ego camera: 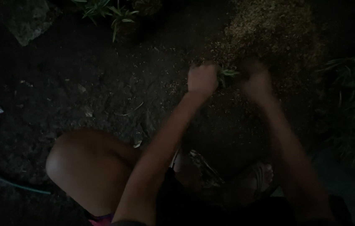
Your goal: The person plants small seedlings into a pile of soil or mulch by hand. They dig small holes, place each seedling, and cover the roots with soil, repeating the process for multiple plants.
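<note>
Crouched over dark soil (102, 83): left hand (202, 78) closed round small green plant (227, 74) to steady it beside pale mulch (269, 29); right hand (256, 79) blurred, fingers' spread unreadable.

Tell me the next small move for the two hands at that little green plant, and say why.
Probably press the soil in around the small green plant. The left hand is closed against its leaves, and the right hand, blurred, sits just on its other side, both low on the dark soil beside the pale mulch pile. Whether the plant is already rooted is too dim to tell.
</note>
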A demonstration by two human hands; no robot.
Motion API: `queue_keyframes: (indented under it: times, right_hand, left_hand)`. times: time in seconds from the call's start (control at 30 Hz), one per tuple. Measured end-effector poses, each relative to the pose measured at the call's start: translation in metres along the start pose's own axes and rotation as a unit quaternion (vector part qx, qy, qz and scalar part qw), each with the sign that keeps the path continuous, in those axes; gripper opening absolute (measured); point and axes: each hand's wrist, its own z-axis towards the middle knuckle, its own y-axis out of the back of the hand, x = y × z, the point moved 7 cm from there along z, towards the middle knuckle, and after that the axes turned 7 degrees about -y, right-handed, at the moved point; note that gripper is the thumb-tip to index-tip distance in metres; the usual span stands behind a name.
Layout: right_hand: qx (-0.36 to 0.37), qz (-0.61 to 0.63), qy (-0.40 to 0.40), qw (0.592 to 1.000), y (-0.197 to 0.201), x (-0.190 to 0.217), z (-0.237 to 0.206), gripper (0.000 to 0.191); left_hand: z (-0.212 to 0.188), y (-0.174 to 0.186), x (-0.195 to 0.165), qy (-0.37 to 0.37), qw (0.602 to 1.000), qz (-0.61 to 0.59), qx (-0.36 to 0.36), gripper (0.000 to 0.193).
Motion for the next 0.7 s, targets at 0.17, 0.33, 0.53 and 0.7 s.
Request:
queue_keyframes:
  times: [0.17,0.33,0.53,0.7]
  right_hand:
    - [-0.103,-0.057,0.022,0.993,0.026,-0.014,0.037,0.071]
    - [0.105,-0.14,-0.085,0.981,-0.006,-0.012,0.049,0.088]
    - [0.097,-0.194,-0.05,0.975,-0.029,0.004,0.034,0.094]
    - [0.198,-0.193,-0.13,0.952,-0.054,-0.03,0.025,0.076]
  left_hand:
    - [-0.007,-0.013,-0.017,-0.018,0.999,0.051,-0.007,0.013]
    - [-0.005,-0.022,-0.02,-0.013,0.997,-0.001,-0.073,0.011]
    - [-0.021,-0.032,-0.019,-0.013,0.98,-0.029,-0.194,0.024]
    - [-0.032,-0.051,-0.023,-0.015,0.987,-0.04,-0.154,0.017]
